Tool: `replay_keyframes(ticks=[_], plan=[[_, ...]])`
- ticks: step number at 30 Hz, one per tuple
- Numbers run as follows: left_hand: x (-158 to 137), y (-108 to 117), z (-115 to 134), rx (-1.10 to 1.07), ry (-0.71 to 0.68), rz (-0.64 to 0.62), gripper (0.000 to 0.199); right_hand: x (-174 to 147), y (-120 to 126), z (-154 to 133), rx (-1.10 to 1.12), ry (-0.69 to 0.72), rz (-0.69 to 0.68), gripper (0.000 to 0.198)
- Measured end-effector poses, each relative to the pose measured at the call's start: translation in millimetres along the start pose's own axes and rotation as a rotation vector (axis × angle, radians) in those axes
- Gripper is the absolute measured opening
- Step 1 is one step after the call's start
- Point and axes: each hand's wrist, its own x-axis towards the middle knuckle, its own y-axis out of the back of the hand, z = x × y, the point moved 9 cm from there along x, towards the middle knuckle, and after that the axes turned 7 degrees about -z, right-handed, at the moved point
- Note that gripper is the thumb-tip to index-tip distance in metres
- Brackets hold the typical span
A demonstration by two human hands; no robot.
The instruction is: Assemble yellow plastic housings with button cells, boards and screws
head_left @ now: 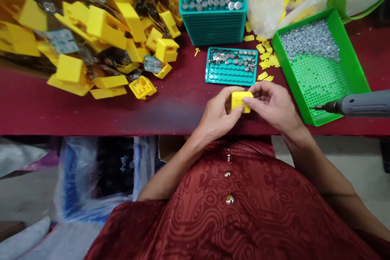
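Near the table's front edge, a small yellow plastic housing (236,99) is held between both hands. My left hand (217,113) grips it from the left, with the thumb along its lower edge. My right hand (274,103) closes on its right side, the thumb pressing on the top face, where a rectangular outline shows. Just beyond the hands lies a teal tray (225,78) with rows of button cells in its far part. Flat yellow covers (265,55) are scattered right of that tray.
A stack of teal trays (215,28) holds more cells at the back. Left, yellow housings (106,26) with circuit boards and wires are heaped. A green bin (356,65) holds many small screws (310,38); an electric screwdriver (362,103) reaches over it. A plastic-lined blue crate (68,170) stands below.
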Motion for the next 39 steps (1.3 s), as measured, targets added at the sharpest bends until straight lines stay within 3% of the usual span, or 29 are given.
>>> replay_keyframes(ticks=[2, 11, 17, 19, 23, 26, 35, 39], plan=[[-0.2, -1.9, -3.9, -0.052, 0.011, -0.054, 0.043, 1.1, 0.2, 2.6, 0.011, -0.023, -0.041, 0.034], [-4.3, -4.0, -14.1, 0.017, 0.019, 0.021, 0.043, -3.7, 1.2, -4.1, -0.185, -0.005, 0.020, 0.026], [-1.3, 1.5, -12.6, -0.178, 0.068, -0.051, 0.044, 0.1, -1.9, 4.5, -0.098, 0.011, -0.006, 0.030], [-1.4, 2.8, -14.5, -0.267, 0.100, -0.054, 0.046, -2.9, 1.9, -4.8, -0.177, 0.131, 0.073, 0.028], [-2.5, 3.5, -20.3, -0.343, 0.147, 0.018, 0.049, -22.4, -6.2, -36.0, -0.542, 0.483, 0.252, 0.012], [-2.2, 3.3, -20.1, -0.363, 0.145, 0.064, 0.046, -32.9, -13.8, -42.7, -0.633, 0.580, 0.350, 0.019], [-1.6, 7.3, -16.8, -0.336, 0.160, 0.105, 0.046, -28.2, -11.3, -33.6, -0.539, 0.435, 0.372, 0.017], [-1.4, 5.8, -16.9, -0.289, 0.132, 0.117, 0.044, -24.0, -8.6, -31.6, -0.396, 0.386, 0.354, 0.010]])
